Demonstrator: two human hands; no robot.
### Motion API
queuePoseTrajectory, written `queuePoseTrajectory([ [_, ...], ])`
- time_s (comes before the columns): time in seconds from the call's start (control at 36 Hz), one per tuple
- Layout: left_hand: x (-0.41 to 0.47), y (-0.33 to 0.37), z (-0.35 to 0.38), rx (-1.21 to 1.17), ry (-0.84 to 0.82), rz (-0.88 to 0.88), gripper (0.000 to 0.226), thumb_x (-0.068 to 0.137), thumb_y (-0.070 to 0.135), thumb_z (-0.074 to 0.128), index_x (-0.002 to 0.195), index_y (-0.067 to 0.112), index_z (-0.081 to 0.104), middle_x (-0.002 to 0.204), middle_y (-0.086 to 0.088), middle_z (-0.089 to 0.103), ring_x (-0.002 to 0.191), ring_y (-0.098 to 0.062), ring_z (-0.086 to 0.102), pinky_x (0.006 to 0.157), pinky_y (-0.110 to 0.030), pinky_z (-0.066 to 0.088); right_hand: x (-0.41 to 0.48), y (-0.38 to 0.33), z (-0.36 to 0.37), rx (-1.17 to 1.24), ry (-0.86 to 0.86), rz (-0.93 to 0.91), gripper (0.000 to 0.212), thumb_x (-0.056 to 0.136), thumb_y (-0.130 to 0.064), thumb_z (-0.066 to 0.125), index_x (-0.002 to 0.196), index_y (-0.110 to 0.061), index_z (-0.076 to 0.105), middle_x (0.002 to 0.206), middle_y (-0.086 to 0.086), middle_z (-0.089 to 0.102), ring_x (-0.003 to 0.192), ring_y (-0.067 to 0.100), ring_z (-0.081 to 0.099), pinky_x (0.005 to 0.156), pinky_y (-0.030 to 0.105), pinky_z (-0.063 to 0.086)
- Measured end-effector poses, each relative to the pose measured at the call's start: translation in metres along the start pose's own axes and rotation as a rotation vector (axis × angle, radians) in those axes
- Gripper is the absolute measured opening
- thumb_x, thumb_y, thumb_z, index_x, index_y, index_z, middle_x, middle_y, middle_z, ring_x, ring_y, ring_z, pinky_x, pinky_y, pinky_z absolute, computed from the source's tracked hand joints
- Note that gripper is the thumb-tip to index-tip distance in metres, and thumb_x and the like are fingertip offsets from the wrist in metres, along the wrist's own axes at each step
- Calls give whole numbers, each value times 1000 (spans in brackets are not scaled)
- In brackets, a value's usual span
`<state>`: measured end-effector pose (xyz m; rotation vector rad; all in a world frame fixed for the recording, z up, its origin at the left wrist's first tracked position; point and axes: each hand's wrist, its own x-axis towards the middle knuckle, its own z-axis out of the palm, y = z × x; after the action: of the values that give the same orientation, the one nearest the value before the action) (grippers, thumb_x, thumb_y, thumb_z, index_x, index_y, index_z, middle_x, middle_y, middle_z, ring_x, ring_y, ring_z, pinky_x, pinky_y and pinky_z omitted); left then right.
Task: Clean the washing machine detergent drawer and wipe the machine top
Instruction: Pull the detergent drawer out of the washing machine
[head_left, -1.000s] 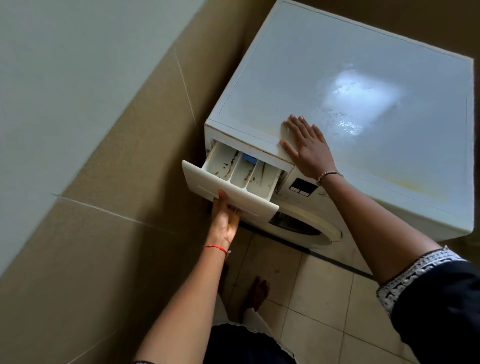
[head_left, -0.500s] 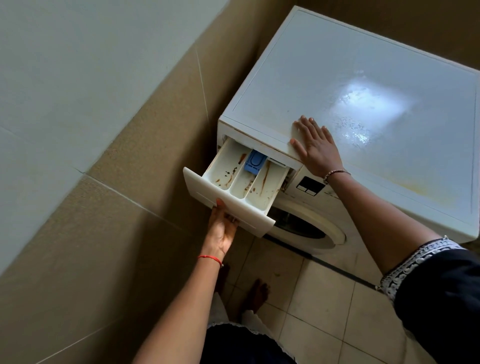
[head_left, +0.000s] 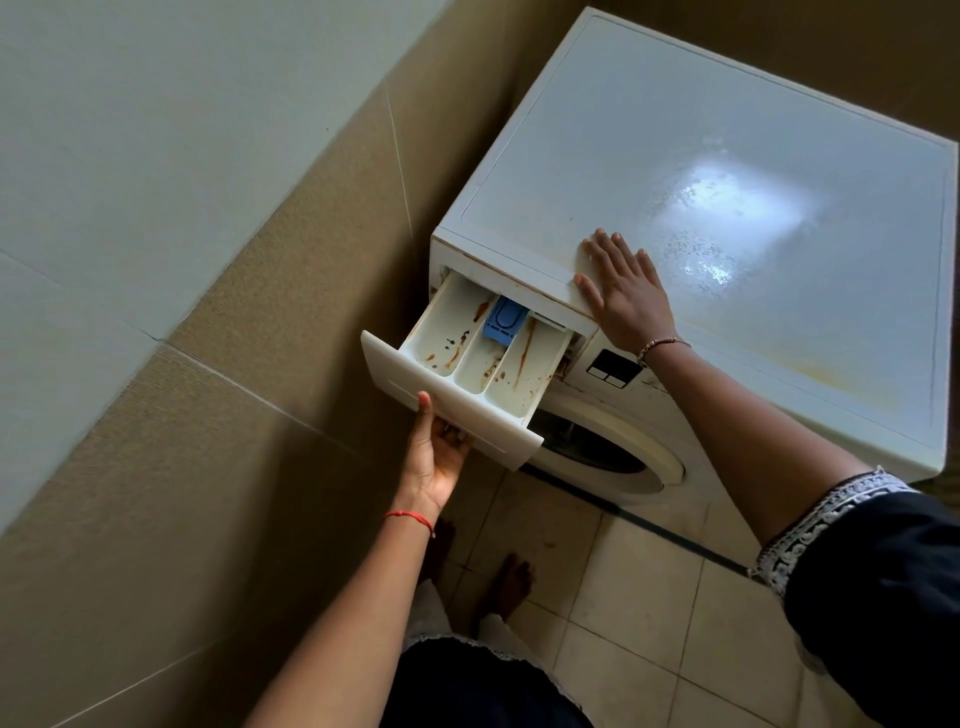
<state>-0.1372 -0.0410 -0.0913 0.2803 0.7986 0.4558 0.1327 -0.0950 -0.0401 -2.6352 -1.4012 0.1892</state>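
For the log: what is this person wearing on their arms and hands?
No gloves. The left hand has a thin red thread bracelet at its wrist, the right hand a slim beaded bracelet. The right arm's dark sleeve ends in a white patterned trim; no sleeve shows on the left forearm.

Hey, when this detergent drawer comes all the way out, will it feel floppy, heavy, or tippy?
Probably stiff: the drawer looks like moulded plastic with fixed dividers. Likely light, since the left hand alone grips its front. It may tip once free, being long and held at one end; the right hand lies flat on the machine top.
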Motion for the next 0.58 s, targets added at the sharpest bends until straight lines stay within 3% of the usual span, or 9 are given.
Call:
queuePoseTrajectory([
  [0.11, -3, 5, 7, 42, 1, -7, 110, 23, 54, 90, 120, 21, 52, 116, -13, 57, 113, -30, 53, 90, -45, 49, -7, -11, 0, -16, 66, -15, 58, 98, -43, 14, 149, -15, 17, 157, 3, 11, 145, 17, 3, 117, 40, -5],
  [0.22, -3, 11, 12, 89, 34, -9, 125, 20, 57, 89, 131, 22, 44, 122, -14, 54, 115, -32, 51, 82, -44, 51, -34, -47, 6, 44, 167, -149, 54, 97, -35, 23, 145, -12, 29, 153, 8, 24, 143, 21, 14, 116, 43, 8],
  [0.31, -4, 12, 17, 109, 76, -4, 133, 19, 59, 88, 137, 22, 39, 125, -15, 53, 115, -32, 51, 83, -45, 50, -54, -70, 17, 106, 116, -233, 53, 96, -33, 26, 143, -10, 32, 151, 8, 28, 142, 19, 17, 114, 39, 12],
  [0.44, -6, 12, 23, 122, 141, 8, 134, 17, 61, 87, 136, 22, 40, 126, -16, 52, 114, -32, 51, 79, -43, 50, -64, -90, 34, 75, 9, -236, 56, 94, -34, 23, 139, -5, 40, 140, 12, 47, 124, 31, 45, 96, 39, 36],
  [0.58, -5, 11, 25, 112, 188, 8, 134, 15, 61, 87, 134, 20, 41, 126, -16, 52, 112, -31, 52, 72, -40, 50, -56, -94, 47, 4, -48, -130, 53, 100, -34, 26, 144, -5, 28, 143, 13, 44, 118, 30, 39, 93, 37, 32],
])
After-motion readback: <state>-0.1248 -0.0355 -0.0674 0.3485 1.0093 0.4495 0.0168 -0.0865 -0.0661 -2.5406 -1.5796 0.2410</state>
